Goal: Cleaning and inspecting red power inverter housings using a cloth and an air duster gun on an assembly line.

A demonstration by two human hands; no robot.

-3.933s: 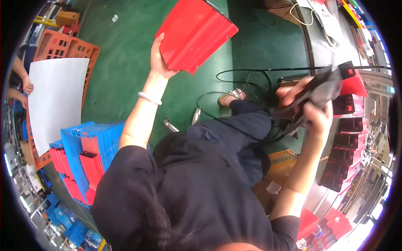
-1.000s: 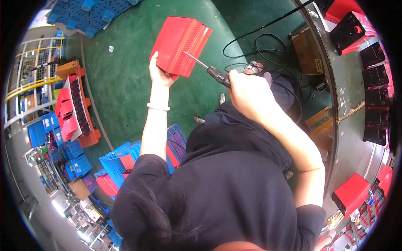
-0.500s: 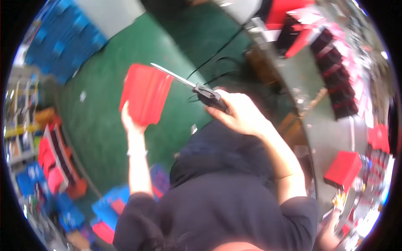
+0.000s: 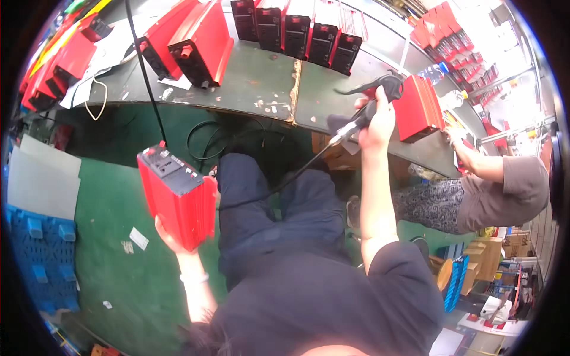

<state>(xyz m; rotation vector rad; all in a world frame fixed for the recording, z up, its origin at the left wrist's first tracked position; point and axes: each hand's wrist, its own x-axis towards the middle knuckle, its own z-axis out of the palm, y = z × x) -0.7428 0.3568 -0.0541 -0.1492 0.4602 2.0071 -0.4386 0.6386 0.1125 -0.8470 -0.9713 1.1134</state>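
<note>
My left hand [image 4: 170,237] is closed round the lower end of a red power inverter [image 4: 181,207] with a ribbed case. It is held up over the floor, left of my legs, its black end panel tilted upward and away from me. My right hand [image 4: 379,123] grips a black corded electric screwdriver [image 4: 389,88] near the bench's front edge. A thin black lever sticks out to the left of it, and the cord runs down left across my legs. Its tip cannot be made out. Close beside my right hand, another red inverter [image 4: 418,110] stands on the bench.
The dark workbench [image 4: 255,98] curves across the far side, bearing a row of red and black inverters [image 4: 297,32] and more at left. A black cable [image 4: 145,83] hangs at the left. At right, a co-worker [image 4: 504,190] reaches onto the bench. Blue plastic pallet [image 4: 41,255] at left.
My view has swung round toward the bench. The inverter has turned so its black end panel shows. The screwdriver, earlier with its silver shaft near the inverter, is now farther right, over the bench edge.
</note>
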